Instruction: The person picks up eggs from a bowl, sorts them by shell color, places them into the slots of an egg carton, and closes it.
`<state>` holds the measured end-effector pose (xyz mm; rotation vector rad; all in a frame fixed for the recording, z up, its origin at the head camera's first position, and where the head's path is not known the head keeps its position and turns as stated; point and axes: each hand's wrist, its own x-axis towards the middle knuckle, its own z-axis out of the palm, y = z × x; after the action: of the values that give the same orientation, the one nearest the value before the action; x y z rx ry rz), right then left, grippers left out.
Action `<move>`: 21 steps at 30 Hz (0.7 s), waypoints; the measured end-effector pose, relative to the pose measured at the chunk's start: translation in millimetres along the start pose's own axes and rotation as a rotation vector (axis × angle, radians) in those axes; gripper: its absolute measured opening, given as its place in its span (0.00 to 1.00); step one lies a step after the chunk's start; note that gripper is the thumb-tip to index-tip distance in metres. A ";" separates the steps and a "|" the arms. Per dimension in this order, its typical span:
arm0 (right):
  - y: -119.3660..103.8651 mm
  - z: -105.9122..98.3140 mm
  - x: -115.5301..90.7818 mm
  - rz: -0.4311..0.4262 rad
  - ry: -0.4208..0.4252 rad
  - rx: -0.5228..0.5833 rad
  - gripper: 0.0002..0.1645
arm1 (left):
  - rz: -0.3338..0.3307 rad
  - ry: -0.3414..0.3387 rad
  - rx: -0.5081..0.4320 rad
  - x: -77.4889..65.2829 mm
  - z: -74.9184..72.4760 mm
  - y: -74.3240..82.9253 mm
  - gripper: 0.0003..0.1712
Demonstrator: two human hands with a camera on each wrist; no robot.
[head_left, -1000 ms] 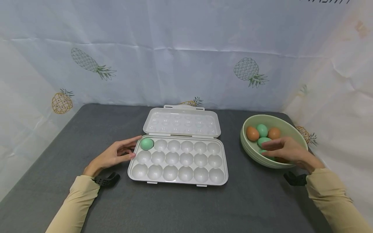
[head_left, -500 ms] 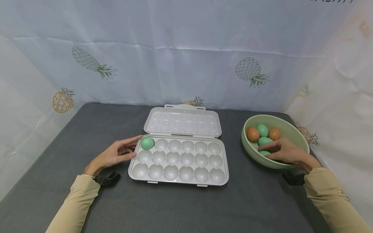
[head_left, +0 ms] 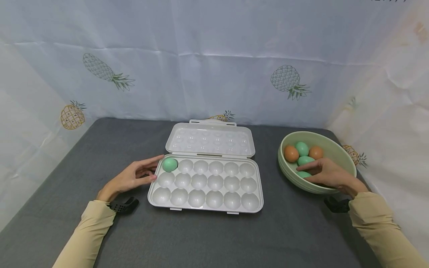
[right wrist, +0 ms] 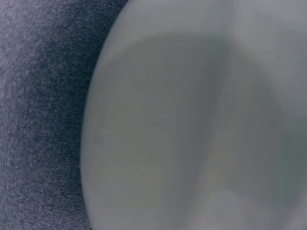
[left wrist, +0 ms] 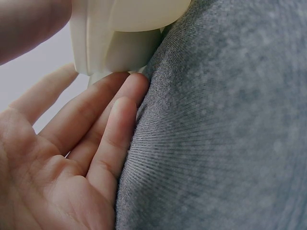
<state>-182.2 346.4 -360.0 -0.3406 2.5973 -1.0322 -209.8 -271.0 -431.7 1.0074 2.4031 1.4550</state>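
My left hand (head_left: 132, 178) is at the left side of a white plastic egg tray (head_left: 205, 208), its index finger and thumb touching the edge. In the left wrist view the left hand's fingers (left wrist: 96, 124) lie loosely bent against the tray's side (left wrist: 88, 38). One green egg (head_left: 169, 165) sits in the tray's far left cup. Over at the right, my right hand (head_left: 330, 175) reaches into a pale green bowl (head_left: 342, 160) and pinches a green egg (head_left: 303, 174) between thumb and fingers. The right wrist view shows only the bowl's blurred side (right wrist: 144, 134).
Beside the pinched egg lie two more green eggs (head_left: 302, 148) and two brown eggs (head_left: 291, 153). The tray's lid (head_left: 210, 140) is folded back behind it. A dark grey cloth (head_left: 214, 238) covers the table, and a pineapple-print curtain (head_left: 201, 82) hangs behind.
My right hand has lowered into the bowl and its fingers have come round the near green egg. The left hand stays at the tray's edge.
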 end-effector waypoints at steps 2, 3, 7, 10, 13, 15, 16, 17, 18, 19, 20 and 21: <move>-0.7 0.5 0.2 -0.006 0.010 -0.010 0.26 | 0.003 0.002 0.004 -0.1 -0.1 -0.4 0.38; -1.0 0.6 0.2 -0.010 0.015 -0.015 0.25 | 0.005 0.004 0.005 -0.2 0.0 -0.4 0.38; -1.5 1.1 -0.7 -0.034 0.027 -0.018 0.25 | 0.009 0.005 0.010 -0.2 0.8 0.0 0.38; -1.7 2.0 -1.1 -0.034 0.031 0.001 0.26 | 0.012 0.003 0.006 0.0 1.0 0.2 0.37; -1.4 2.9 -0.9 -0.024 0.038 0.004 0.27 | 0.016 0.004 0.004 0.2 1.1 1.0 0.38; -1.2 3.3 -0.4 -0.015 0.042 -0.001 0.28 | 0.016 0.006 0.001 0.4 1.2 1.4 0.38; -1.0 3.3 -0.2 -0.012 0.042 -0.008 0.28 | 0.018 0.006 0.001 0.4 1.2 1.6 0.38; -0.8 3.3 0.0 -0.013 0.041 -0.013 0.28 | 0.022 0.005 0.001 0.5 1.2 1.6 0.38; -0.6 3.4 0.2 -0.011 0.040 -0.014 0.28 | 0.024 0.005 0.000 0.4 1.1 1.3 0.37; -0.5 3.5 0.4 -0.012 0.042 -0.016 0.28 | 0.025 0.005 -0.002 0.4 1.1 1.3 0.37; -0.3 3.7 0.4 -0.015 0.043 -0.014 0.28 | 0.024 0.004 -0.004 0.3 1.1 1.3 0.37; -0.1 4.0 0.5 -0.021 0.046 -0.014 0.28 | 0.026 0.003 -0.006 0.3 1.2 1.2 0.37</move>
<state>-181.1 343.7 -362.7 -0.3527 2.6487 -1.0417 -208.9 -269.6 -431.3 1.0395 2.3958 1.4723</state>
